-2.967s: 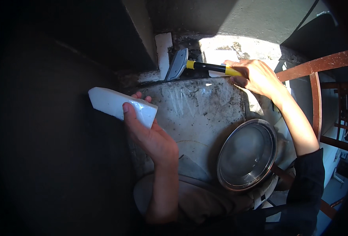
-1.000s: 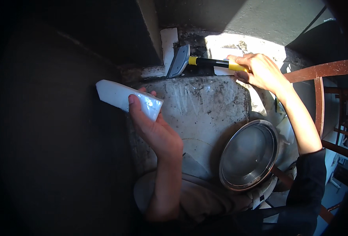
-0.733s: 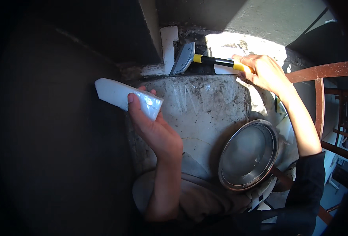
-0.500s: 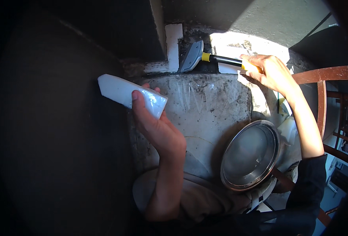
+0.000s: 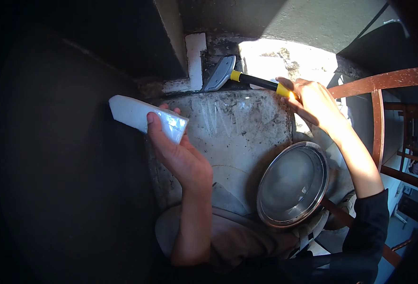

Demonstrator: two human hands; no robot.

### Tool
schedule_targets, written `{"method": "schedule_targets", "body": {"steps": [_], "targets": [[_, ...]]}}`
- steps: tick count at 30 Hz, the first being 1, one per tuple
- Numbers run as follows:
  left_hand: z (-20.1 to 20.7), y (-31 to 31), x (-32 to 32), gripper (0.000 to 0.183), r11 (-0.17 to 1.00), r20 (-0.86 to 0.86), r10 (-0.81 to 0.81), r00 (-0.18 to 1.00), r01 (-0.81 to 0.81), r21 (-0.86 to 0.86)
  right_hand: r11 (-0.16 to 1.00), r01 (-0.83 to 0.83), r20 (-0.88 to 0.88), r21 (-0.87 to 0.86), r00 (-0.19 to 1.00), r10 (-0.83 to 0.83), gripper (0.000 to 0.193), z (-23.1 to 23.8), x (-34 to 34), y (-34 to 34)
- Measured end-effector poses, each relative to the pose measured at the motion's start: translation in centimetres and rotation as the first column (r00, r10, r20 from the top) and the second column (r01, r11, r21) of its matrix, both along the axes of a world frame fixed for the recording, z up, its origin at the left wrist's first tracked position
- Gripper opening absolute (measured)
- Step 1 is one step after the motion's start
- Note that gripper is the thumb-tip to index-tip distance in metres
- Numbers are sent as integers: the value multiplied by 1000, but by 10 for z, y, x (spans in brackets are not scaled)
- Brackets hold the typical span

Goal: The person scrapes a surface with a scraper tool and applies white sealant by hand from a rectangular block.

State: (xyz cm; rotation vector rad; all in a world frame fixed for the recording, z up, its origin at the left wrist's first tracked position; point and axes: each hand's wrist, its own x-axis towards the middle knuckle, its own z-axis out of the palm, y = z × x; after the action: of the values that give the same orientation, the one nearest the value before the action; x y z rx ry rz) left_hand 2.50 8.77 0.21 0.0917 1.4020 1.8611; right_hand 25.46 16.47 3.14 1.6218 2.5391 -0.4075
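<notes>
My left hand [image 5: 183, 158] grips a white tile piece [image 5: 128, 111] with one end cut to a slanted point, thumb on its near face and fingertips showing behind. My right hand [image 5: 315, 102] is wrapped round the yellow grip of a long-handled scraper [image 5: 254, 81]. The scraper's grey head [image 5: 222, 72] rests at the back edge of the floor, beside a narrow white tile strip [image 5: 195, 59] set in the dark corner. The head hides its blade's contact line in part.
A round metal bowl [image 5: 263, 208] of cloudy liquid stands on the stained pale floor [image 5: 228, 151], below my right hand. Reddish-brown metal bars [image 5: 378, 123] rise at the right. Dark walls [image 5: 109, 52] close in the left; sunlight falls on the rough ledge [image 5: 308, 57] behind.
The whole view has shifted a little left. My right hand has lowered slightly, tilting the scraper's handle down toward me. My left hand still holds the tile piece.
</notes>
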Motion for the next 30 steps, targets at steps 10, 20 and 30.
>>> {"method": "schedule_targets", "body": {"steps": [10, 20, 30], "targets": [[-3, 0, -3, 64, 1000, 1, -29, 1000, 29, -3, 999, -25, 48, -34, 998, 27, 51, -8, 3, 3], [-5, 0, -1, 66, 1000, 9, -22, 1000, 22, 9, 999, -30, -14, 34, 999, 31, 31, 1, 4, 15], [-4, 1, 1, 69, 998, 8, -63, 998, 63, 4, 997, -61, -17, 46, 998, 62, 49, -8, 14, 8]]}}
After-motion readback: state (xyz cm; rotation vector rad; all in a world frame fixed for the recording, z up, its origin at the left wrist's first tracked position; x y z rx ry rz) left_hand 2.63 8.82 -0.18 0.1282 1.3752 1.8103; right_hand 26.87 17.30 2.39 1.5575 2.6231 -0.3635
